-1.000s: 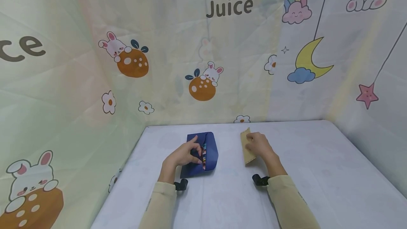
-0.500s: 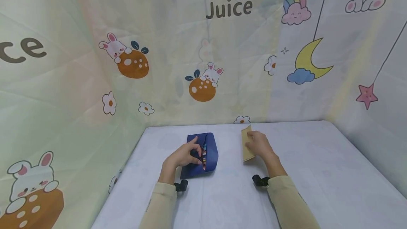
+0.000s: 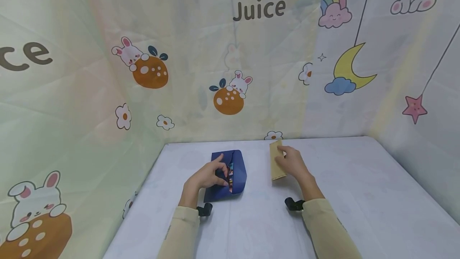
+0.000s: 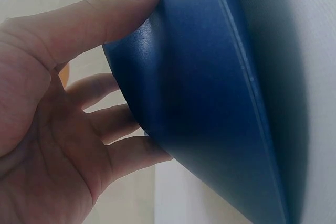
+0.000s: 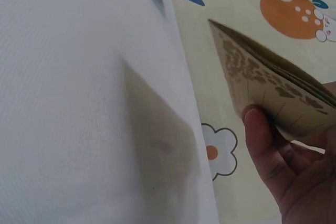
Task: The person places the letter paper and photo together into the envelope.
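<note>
A dark blue envelope (image 3: pixel 239 177) lies on the left half of the table, its pointed flap spread to the right. Patterned, colourful contents (image 3: pixel 231 175) show in its opening. My left hand (image 3: pixel 206 175) pinches the envelope's edge; in the left wrist view the thumb is on the near face of the blue paper (image 4: pixel 205 77), with fingers behind. My right hand (image 3: pixel 294 164) holds a folded tan sheet of paper (image 3: pixel 276 167) to the right. Ruled lines and brown paw prints show on this folded sheet (image 5: pixel 262 77) in the right wrist view, its shadow falling on the tabletop.
A white cloth covers the table (image 3: pixel 251 227). Printed fabric curtains (image 3: pixel 194 103) stand behind the table and at both sides. A black wrist camera (image 3: pixel 205 210) is strapped at the left sleeve, another camera (image 3: pixel 294 204) at the right.
The folded tan sheet has risen slightly and swung a little left in my right hand, its lower end now farther from me. My left hand and the envelope stay put.
</note>
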{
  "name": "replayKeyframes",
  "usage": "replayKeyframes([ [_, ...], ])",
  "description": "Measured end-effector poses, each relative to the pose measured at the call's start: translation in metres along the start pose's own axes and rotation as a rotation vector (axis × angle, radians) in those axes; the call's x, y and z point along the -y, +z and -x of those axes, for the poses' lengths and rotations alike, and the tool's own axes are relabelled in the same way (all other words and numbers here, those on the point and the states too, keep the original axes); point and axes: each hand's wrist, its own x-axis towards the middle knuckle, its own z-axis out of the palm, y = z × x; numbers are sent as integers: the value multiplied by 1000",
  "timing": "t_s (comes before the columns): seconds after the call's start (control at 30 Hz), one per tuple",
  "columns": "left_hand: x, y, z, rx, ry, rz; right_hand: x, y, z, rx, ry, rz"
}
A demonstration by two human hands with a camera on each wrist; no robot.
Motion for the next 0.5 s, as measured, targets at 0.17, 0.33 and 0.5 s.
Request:
replayKeyframes([
  [0.17, 1, 0, 0, 0, 6, 8, 2, 3, -1, 12, -34, -37],
  [0.33, 1, 0, 0, -1, 4, 7, 5, 4, -1, 39, -27, -40],
  [0.5, 2, 1, -1, -4, 4, -1, 8, 3, 1, 65, 7, -78],
])
